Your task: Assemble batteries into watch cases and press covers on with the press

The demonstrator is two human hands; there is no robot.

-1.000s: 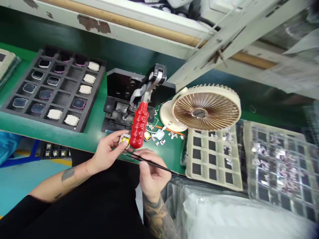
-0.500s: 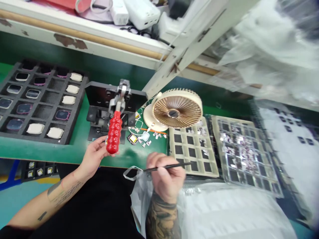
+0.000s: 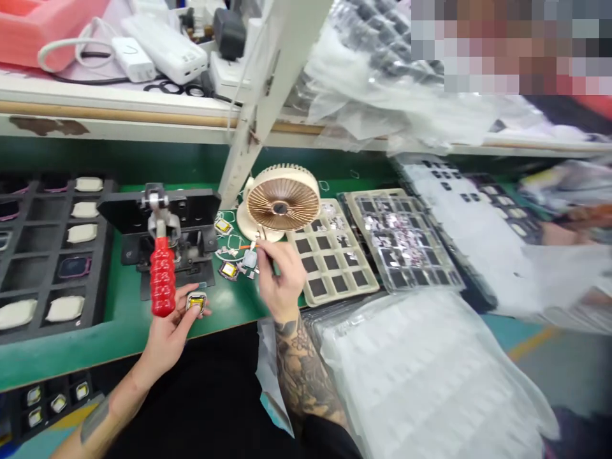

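Since half a second ago, the right hand (image 3: 283,274) has gone from above the lap up to the parts by the fan, and the left has brought its piece out into view. At the left edge sits a dark foam tray (image 3: 101,255), then a clamp's red handle (image 3: 162,277). Just right of that handle, in the lower left-centre, the left hand (image 3: 165,335) has a narrow grip on a small rounded-square case (image 3: 197,298) with a yellow insert. I'd pinch it by the rim and keep it level above the tabletop (image 3: 241,303). Mid-frame, the right fingertips are close together near a pale square piece (image 3: 250,258); whether they hold anything, I can't tell. A light touch seems best among such small parts. Beyond stand the fan (image 3: 282,199) and a cream compartment tray (image 3: 344,296).
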